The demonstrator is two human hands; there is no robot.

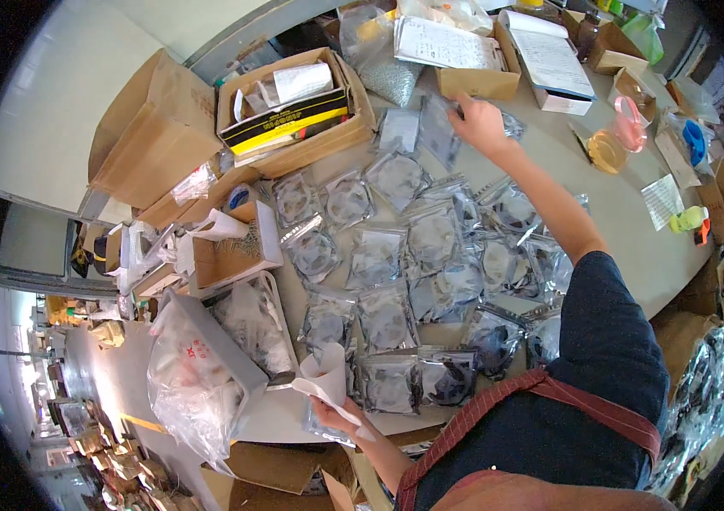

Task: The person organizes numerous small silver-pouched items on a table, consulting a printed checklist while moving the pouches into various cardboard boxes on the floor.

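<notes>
My left hand [336,416] is closed around a curled strip of white paper [325,368] at the table's near edge. Part of a clear plastic bag [318,428] shows just beneath that hand. At the far side, my right hand [479,126] reaches out with its fingers closed on the edge of a flat clear plastic bag [440,132]. Between the two hands lie several clear zip bags [376,255] with round, coiled-looking contents. Some of these bags overlap in the middle, and darker ones [447,381] lie near the front edge.
Left of the bags stand a small carton of screws [238,251], a grey bin [224,353] and a bulging plastic sack [187,375]. Cardboard boxes [294,119] line the far left. Papers [549,58], a tape roll [607,152] and a pink ring-shaped item [631,125] lie far right.
</notes>
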